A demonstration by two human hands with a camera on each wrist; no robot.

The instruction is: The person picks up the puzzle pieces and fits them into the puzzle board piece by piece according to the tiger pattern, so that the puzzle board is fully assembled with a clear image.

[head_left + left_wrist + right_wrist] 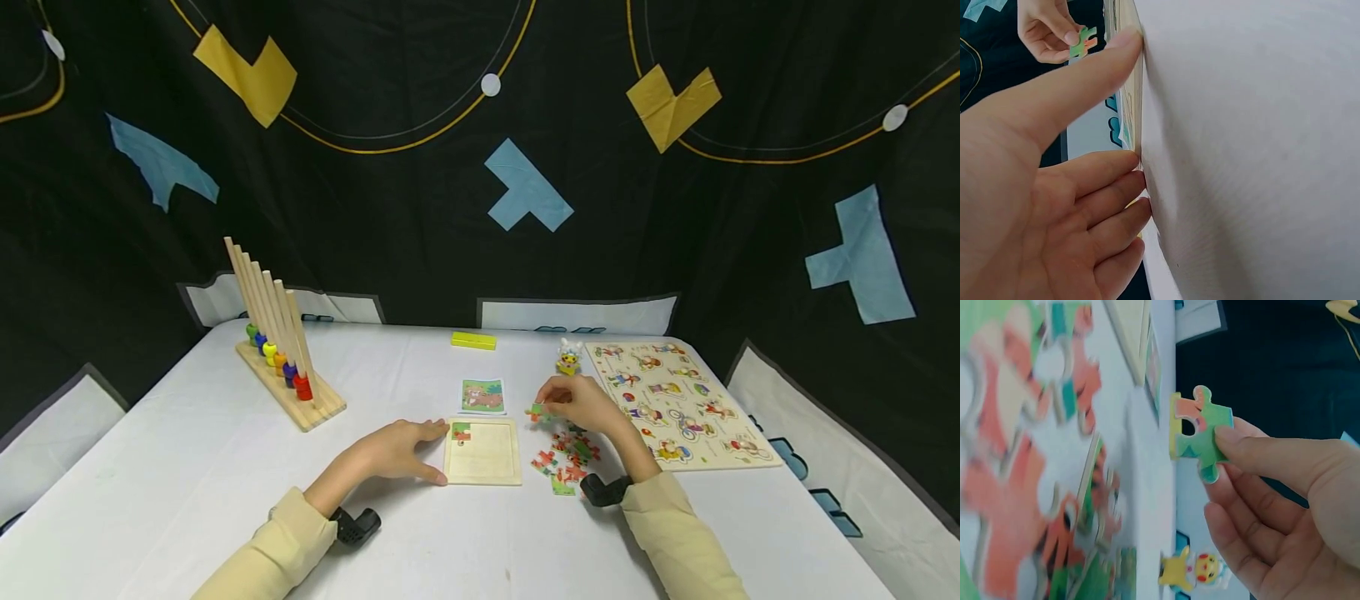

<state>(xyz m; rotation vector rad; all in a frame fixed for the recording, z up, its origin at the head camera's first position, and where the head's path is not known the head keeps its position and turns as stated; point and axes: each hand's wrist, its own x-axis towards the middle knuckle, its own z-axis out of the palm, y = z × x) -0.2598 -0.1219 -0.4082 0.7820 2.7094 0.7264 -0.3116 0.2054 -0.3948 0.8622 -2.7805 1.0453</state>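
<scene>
Right hand (581, 406) pinching a green jigsaw piece (1200, 434) just above the tabletop (187, 467), thin card with knobby tabs. Left hand (397, 450) spread flat, fingertips bracing the left edge of the wooden tray (483, 454), one piece already in its far left corner. Looks like mid-placement: next, probably turning the piece and carrying it left. Loose pile (567, 458) under the right wrist.

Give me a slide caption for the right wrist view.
Right hand pinches a green puzzle piece above loose pieces.
</scene>
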